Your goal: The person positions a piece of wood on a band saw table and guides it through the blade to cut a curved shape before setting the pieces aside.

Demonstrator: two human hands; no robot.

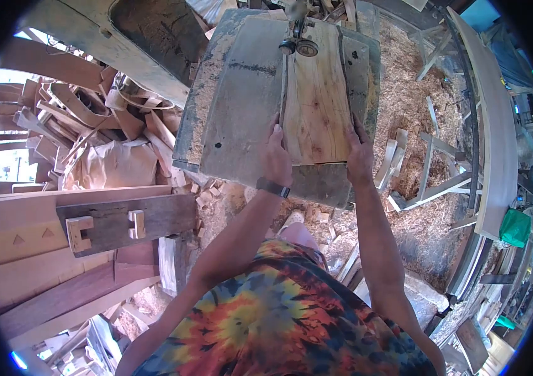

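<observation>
A pale wooden board with a knotty grain and dark, wavy long edges lies flat on the worn metal table of a band saw. At its near left corner, my left hand grips the edge, with a dark band on the wrist. Opposite it, my right hand holds the right edge, fingers along the side. The saw's guide rollers sit over the far part of the board. I cannot make out the blade itself.
Offcuts are heaped to the left, beside the machine's body. Below them, a dark plank carries two notched wooden blocks. Sawdust and loose strips cover the floor at right, near a long pale panel.
</observation>
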